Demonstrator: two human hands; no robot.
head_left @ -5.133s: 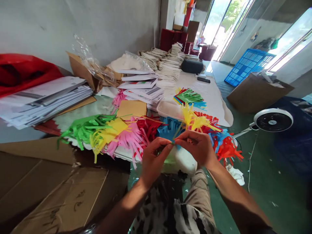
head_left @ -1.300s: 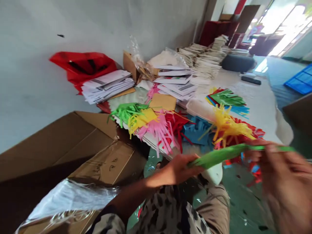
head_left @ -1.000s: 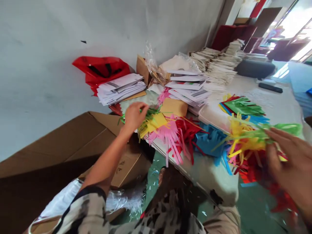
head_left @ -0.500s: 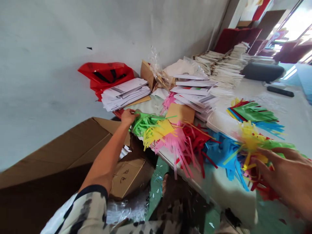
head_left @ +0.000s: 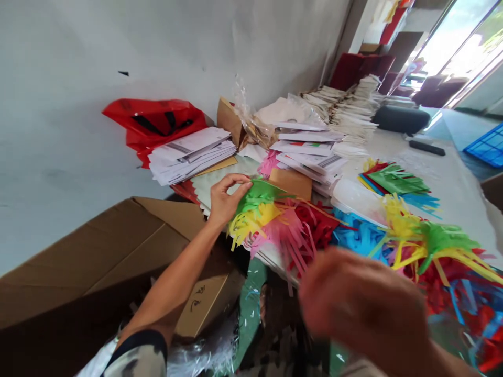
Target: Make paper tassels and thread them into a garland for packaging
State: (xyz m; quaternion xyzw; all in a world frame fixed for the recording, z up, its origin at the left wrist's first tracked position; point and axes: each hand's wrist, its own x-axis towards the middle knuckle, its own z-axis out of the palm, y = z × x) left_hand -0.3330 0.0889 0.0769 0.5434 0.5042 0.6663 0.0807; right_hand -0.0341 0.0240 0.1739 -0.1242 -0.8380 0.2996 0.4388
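My left hand [head_left: 228,198] pinches the edge of a green tissue paper tassel [head_left: 259,192] at the table's near side. Beside it lie fringed tassels in yellow [head_left: 255,222], pink [head_left: 288,230], red [head_left: 318,222] and blue [head_left: 359,233]. Blurred by motion, my right hand [head_left: 361,298] hovers in front of the table edge, and its fingers cannot be made out. To its right is a mixed heap of yellow, green, red and blue fringe [head_left: 444,238]. Farther back, a flat stack of fringed sheets [head_left: 401,180] has green on top.
Stacks of printed white papers [head_left: 192,152] and envelopes [head_left: 310,144] lie along the wall near a red plastic bag [head_left: 157,123]. A large open cardboard box [head_left: 98,251] stands at lower left. A dark phone-like object [head_left: 427,147] and a blue crate [head_left: 487,146] are at right.
My left hand has moved right, lifting the green tassel's edge. My right hand has left the mixed heap and swung left toward me. The view has shifted slightly.
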